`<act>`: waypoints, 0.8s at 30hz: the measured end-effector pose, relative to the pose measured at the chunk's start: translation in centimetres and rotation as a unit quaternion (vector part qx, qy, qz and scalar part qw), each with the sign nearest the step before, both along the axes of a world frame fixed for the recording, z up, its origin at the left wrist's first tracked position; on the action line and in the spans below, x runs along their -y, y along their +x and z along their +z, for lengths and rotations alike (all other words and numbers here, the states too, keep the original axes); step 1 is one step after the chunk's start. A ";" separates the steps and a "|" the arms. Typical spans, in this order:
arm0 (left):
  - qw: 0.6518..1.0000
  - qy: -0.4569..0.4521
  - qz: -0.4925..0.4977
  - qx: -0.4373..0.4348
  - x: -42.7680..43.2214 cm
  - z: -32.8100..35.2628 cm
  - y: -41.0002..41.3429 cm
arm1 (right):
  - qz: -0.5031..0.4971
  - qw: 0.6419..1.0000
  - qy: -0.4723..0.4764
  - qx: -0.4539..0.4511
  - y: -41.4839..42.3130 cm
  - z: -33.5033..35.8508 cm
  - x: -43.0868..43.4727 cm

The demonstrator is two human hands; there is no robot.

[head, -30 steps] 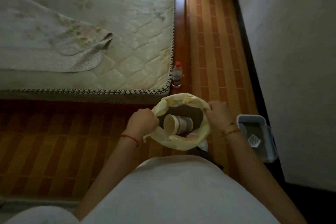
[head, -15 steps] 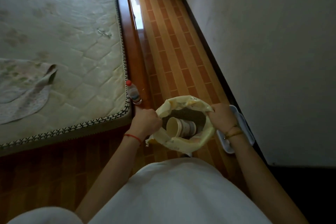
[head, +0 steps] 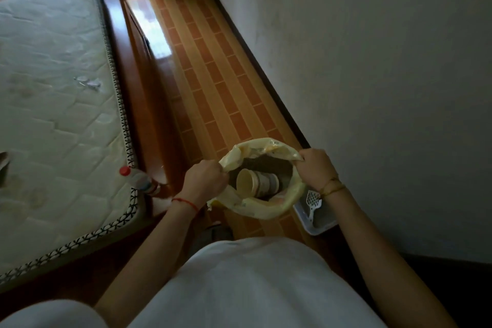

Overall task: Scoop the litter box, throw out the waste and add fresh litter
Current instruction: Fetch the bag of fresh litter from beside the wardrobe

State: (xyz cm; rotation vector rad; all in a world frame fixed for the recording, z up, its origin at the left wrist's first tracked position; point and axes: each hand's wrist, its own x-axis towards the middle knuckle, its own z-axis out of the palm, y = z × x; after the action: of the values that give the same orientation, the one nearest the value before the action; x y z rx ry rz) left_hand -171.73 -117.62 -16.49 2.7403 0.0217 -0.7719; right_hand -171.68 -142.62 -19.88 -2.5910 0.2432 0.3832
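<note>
A pale yellow litter bag [head: 255, 208] hangs open in front of me, held by both hands. My left hand [head: 203, 181] grips its left rim, my right hand [head: 315, 168] grips its right rim. Inside, a paper cup [head: 257, 182] lies on its side on dark litter. Below my right wrist, on the floor by the wall, sits the white litter box [head: 323, 228], partly hidden by my arm and the bag. A white slotted scoop [head: 312, 204] rests in it.
A bed with a bare quilted mattress [head: 58, 114] and wooden frame [head: 149, 104] fills the left. A red-capped plastic bottle [head: 138, 181] stands at the bed's corner. A tiled floor strip [head: 213, 74] runs between bed and the white wall [head: 386, 88].
The view has swung right and up along the aisle. Both hands keep the bag open as before; the litter box and scoop now show below my right wrist.
</note>
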 end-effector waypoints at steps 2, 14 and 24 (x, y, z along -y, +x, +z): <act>1.000 -0.001 -0.017 0.001 1.7 0.0 2.2 | -0.017 1.000 -0.003 -0.009 1.6 -0.1 1.8; 0.994 0.003 -0.104 -0.034 10.4 -3.7 16.7 | -0.114 0.992 -0.008 -0.053 12.3 -3.6 10.2; 0.985 0.011 -0.165 -0.051 16.8 -11.5 27.2 | -0.174 0.982 0.004 -0.080 21.5 -11.0 15.4</act>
State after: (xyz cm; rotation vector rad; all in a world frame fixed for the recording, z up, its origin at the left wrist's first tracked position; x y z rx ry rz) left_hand -144.55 -134.37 -27.94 2.7566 -0.4149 -1.0023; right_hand -150.19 -157.99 -30.92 -2.4475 0.7358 0.4612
